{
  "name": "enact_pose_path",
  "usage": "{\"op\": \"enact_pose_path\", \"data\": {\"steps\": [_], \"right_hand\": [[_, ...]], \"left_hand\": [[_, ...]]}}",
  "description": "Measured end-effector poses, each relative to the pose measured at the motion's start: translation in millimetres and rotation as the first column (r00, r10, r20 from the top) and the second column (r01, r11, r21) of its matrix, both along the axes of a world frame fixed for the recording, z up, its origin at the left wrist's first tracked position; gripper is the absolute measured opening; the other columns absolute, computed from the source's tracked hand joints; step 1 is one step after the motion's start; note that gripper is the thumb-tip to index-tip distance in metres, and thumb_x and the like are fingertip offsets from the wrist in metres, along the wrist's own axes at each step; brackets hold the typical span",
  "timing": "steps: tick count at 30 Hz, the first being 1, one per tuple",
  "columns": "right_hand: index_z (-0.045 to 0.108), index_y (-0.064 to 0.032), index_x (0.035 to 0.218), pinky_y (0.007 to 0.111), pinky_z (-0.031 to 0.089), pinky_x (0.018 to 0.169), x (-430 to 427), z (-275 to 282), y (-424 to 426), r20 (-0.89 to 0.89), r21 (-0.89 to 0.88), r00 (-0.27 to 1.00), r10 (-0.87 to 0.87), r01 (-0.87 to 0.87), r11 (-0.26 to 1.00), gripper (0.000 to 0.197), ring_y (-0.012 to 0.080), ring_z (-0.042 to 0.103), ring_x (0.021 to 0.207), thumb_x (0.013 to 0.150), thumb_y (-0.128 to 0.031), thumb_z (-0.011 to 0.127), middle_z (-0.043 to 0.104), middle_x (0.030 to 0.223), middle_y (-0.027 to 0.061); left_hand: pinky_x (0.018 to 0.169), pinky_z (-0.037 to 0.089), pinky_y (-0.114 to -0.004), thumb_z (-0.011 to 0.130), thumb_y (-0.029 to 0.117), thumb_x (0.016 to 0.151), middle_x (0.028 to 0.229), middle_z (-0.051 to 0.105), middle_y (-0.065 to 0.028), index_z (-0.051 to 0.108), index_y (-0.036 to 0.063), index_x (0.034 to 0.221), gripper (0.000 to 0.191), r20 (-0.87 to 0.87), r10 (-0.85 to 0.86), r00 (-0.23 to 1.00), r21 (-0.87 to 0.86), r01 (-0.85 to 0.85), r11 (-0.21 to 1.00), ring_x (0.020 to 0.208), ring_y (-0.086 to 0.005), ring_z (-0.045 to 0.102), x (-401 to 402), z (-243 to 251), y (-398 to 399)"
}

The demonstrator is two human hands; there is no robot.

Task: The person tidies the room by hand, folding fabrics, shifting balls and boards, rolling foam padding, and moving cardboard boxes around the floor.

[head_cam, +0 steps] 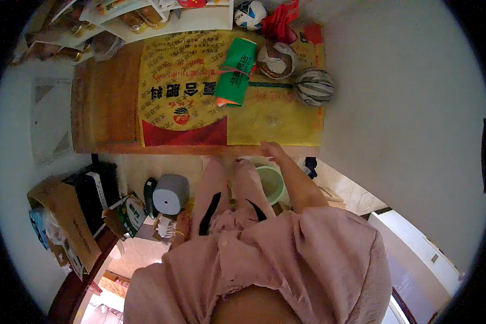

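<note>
My right hand [272, 150] reaches to the front edge of a low wooden platform [105, 101]. Its fingers are apart with nothing between them. Just beyond lies a flattened yellow woven sack [275, 125] with printing, spread over the platform. On the sack rests a green folded packet [235, 75], tied with a thin reddish band. A worn ball [277, 60] and a dark-striped ball [314, 86] sit to its right. My left hand [181, 227] hangs low beside my left thigh, dim and partly lost in shadow, so its grip is unclear.
A light green basin [270, 184] stands on the floor by my right leg. To my left are a grey rounded box [171, 194] and a cardboard box [79, 224]. White shelving [202, 20], a soccer ball [251, 15] and a red bag [279, 24] line the far side.
</note>
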State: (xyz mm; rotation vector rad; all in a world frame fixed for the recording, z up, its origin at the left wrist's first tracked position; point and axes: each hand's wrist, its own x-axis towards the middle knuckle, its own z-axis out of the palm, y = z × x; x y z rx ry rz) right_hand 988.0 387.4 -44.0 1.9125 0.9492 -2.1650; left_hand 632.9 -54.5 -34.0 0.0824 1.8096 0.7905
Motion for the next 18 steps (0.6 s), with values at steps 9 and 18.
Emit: {"op": "enact_pose_path", "data": {"steps": [9,18], "right_hand": [[0.042,-0.0089,0.11,0.041,0.043,0.065,-117.5,-159.3,74.7,-0.233,-0.159,0.909,-0.345,0.315,0.936,0.061,0.0242,0.047,0.085,0.069,-0.05,0.062,0.046,0.1,0.0101],[0.052,-0.0058,0.077,0.024,0.028,0.042,-164.4,-181.0,153.3,-0.344,-0.028,0.732,-0.589,0.618,0.785,0.022,0.0096,0.032,0.046,0.082,-0.026,0.059,0.039,0.056,0.0003]], "left_hand": [[0.073,0.043,-0.036,0.047,0.027,0.085,0.096,0.059,-0.0168,0.052,0.0021,0.106,0.032,-0.205,-0.315,0.927,-0.273,0.255,0.928,0.088,-0.0275,0.056,12.8,45.6,-16.4],[0.077,0.041,-0.034,0.043,0.029,0.087,0.094,0.058,-0.0166,0.052,0.0028,0.105,0.034,-0.102,-0.159,0.982,-0.501,0.087,0.861,0.086,-0.0276,0.055,-14.5,121.1,34.8]]}}
